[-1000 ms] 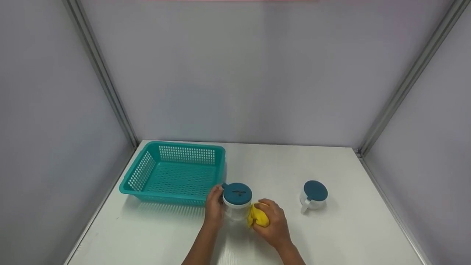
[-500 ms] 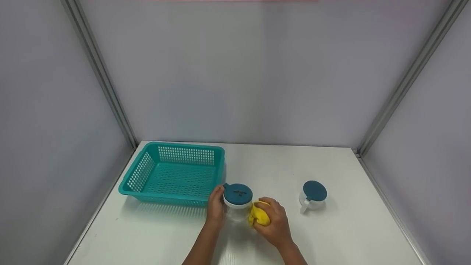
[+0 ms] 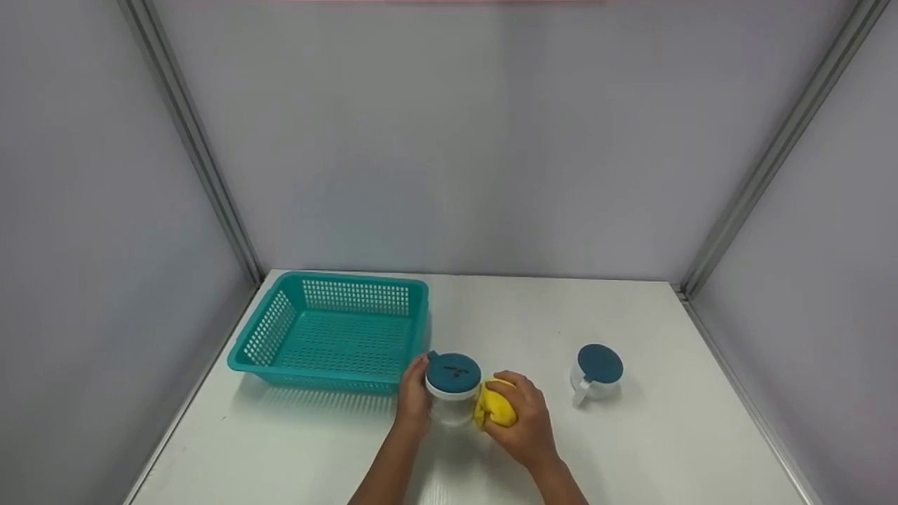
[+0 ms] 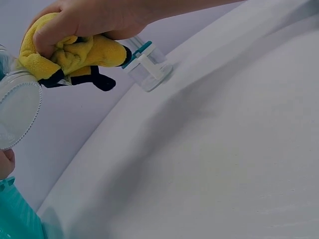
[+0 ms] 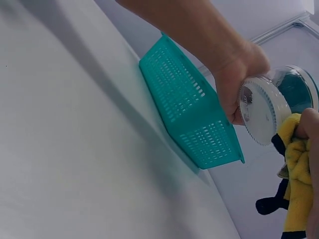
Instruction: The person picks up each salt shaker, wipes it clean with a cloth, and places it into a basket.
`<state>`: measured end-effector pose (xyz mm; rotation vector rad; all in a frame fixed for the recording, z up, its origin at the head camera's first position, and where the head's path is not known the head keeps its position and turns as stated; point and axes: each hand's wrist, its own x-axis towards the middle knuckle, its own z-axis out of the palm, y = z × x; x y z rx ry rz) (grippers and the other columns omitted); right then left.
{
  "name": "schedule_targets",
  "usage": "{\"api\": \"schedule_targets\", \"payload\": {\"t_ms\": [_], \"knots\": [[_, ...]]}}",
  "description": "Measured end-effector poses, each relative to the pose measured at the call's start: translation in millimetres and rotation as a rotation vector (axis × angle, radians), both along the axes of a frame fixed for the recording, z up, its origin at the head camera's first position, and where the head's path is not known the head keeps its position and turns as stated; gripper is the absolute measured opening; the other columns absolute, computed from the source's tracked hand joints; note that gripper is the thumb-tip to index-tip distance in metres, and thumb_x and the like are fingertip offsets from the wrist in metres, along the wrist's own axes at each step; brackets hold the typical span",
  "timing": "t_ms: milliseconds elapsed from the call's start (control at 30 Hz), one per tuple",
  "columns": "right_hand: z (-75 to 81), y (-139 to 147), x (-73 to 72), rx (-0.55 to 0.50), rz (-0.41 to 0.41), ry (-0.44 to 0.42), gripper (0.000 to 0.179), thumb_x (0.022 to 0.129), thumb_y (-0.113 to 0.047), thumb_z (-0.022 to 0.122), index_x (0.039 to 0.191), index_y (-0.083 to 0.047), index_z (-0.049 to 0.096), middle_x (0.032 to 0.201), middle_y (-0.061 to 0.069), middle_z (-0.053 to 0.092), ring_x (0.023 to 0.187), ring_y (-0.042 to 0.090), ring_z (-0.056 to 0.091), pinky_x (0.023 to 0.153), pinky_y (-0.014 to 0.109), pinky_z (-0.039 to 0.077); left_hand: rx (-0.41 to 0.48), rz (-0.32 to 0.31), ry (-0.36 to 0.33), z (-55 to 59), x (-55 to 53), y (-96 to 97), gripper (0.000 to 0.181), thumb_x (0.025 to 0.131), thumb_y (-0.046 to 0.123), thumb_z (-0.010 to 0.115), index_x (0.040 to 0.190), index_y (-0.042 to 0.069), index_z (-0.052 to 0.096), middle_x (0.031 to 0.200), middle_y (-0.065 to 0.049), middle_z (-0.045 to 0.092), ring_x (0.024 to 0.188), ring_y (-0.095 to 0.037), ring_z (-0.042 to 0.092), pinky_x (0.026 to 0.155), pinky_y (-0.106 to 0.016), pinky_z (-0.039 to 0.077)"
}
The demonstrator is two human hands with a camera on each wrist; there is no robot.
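Observation:
My left hand [image 3: 414, 396] grips a clear jar [image 3: 452, 410] with a blue lid and white collar from its left side. In the right wrist view the jar's round base [image 5: 259, 112] faces the camera, raised off the table. A bunched yellow cloth [image 3: 497, 405] with black edging is held in my right hand [image 3: 523, 421] against the jar's right side. The left wrist view shows my right thumb pressing into the cloth [image 4: 75, 55], which meets the jar near its base. The left hand's far fingers are hidden behind the jar.
A teal perforated basket [image 3: 354, 333] stands at the back left, just behind my left hand. To the right, a second blue-lidded jar [image 3: 600, 365] with a white handle stands upright on the white table [image 3: 673, 421]. Grey panels [image 3: 449, 140] enclose the back and sides.
The right hand has shifted slightly up along the jar with the cloth. The jar stays almost in place in the left hand, its lid marginally lower in view.

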<state>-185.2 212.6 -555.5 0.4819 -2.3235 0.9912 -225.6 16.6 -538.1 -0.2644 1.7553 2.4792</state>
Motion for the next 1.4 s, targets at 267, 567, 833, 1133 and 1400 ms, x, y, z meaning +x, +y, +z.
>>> {"api": "schedule_targets", "payload": {"t_ms": [267, 567, 833, 1133, 1400], "knots": [[4.9, -1.7, -1.0, -0.032, -0.008, 0.055, 0.060, 0.061, -0.015, 0.086, 0.111, -0.035, 0.061, 0.123, -0.013, 0.054, 0.107, 0.007, 0.052, 0.088, 0.034, 0.048, 0.013, -0.019, -0.003, -1.8, 0.2, -0.2, 0.056, 0.101, 0.026, 0.028, 0.147, -0.004, 0.016, 0.155, -0.021, 0.014, 0.143, -0.036, 0.008, 0.115, -0.050, 0.012], [10.3, -2.3, -1.1, -0.059, 0.010, 0.065, 0.059, 0.062, -0.012, 0.085, 0.112, -0.031, 0.062, 0.123, -0.009, 0.055, 0.107, 0.010, 0.053, 0.091, 0.032, 0.048, 0.059, -0.046, -0.014, -3.2, 1.6, -0.9, 0.055, 0.101, 0.027, 0.027, 0.148, 0.000, 0.017, 0.156, -0.018, 0.014, 0.144, -0.036, 0.006, 0.114, -0.054, 0.008], [5.2, -4.1, -2.8, -0.061, 0.040, 0.013, 0.057, 0.064, -0.014, 0.083, 0.113, -0.030, 0.061, 0.124, -0.009, 0.054, 0.109, 0.010, 0.052, 0.096, 0.027, 0.045, 0.118, -0.029, -0.079, -5.6, -1.0, -3.7, 0.057, 0.100, 0.029, 0.032, 0.148, 0.003, 0.019, 0.157, -0.015, 0.012, 0.144, -0.035, 0.003, 0.113, -0.057, 0.004], [4.5, -8.4, -4.5, -0.074, 0.058, -0.008, 0.058, 0.065, -0.014, 0.083, 0.115, -0.032, 0.059, 0.124, -0.010, 0.054, 0.109, 0.009, 0.052, 0.095, 0.030, 0.047, 0.199, -0.009, -0.074, -2.1, -2.5, -6.7, 0.058, 0.099, 0.029, 0.037, 0.148, 0.003, 0.021, 0.157, -0.014, 0.014, 0.145, -0.033, 0.004, 0.115, -0.054, 0.006], [1.5, -9.6, -1.4, -0.091, 0.084, -0.026, 0.059, 0.065, -0.012, 0.082, 0.115, -0.033, 0.059, 0.123, -0.011, 0.053, 0.108, 0.008, 0.052, 0.094, 0.027, 0.047, 0.196, -0.002, -0.079, -0.5, -0.2, -7.7, 0.058, 0.099, 0.029, 0.036, 0.148, 0.004, 0.021, 0.157, -0.012, 0.013, 0.145, -0.031, 0.004, 0.115, -0.052, 0.005]]}}
